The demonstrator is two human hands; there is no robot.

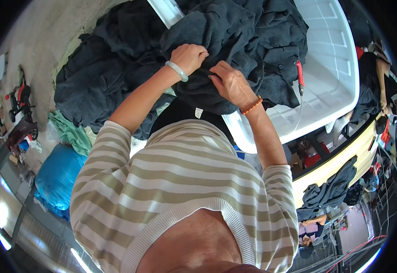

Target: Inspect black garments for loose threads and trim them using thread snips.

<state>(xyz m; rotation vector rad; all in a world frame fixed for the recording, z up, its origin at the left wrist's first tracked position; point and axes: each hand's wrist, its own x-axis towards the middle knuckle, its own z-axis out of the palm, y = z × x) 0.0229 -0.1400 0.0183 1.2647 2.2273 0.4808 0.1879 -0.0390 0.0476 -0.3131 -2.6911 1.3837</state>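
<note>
here you are, both hands up front, working right in the dark cloth! your right hand [231, 84] has its fingers pinched narrow on a fold of the dark garment [216, 29], orange beads [252, 105] around that wrist. just beside it, your left hand [190, 58], with the pale bangle [178, 71], curls down against the same cloth; its fingertips are hidden, so i cannot tell how much they hold. the garment lies bunched in front of your striped top [184, 157], in a big buttoned heap that fills part of the white tub [332, 77] and spills out over its left rim. over on your right, a red-handled tool [300, 75] shows against the tub's bare inside, a thin pale line running down from it. beyond the tub, a curved-looking desk [362, 150] carries more dark cloth [330, 189], and away on your left a shiny blue bag [59, 168] sits near some green fabric [73, 132].
</note>
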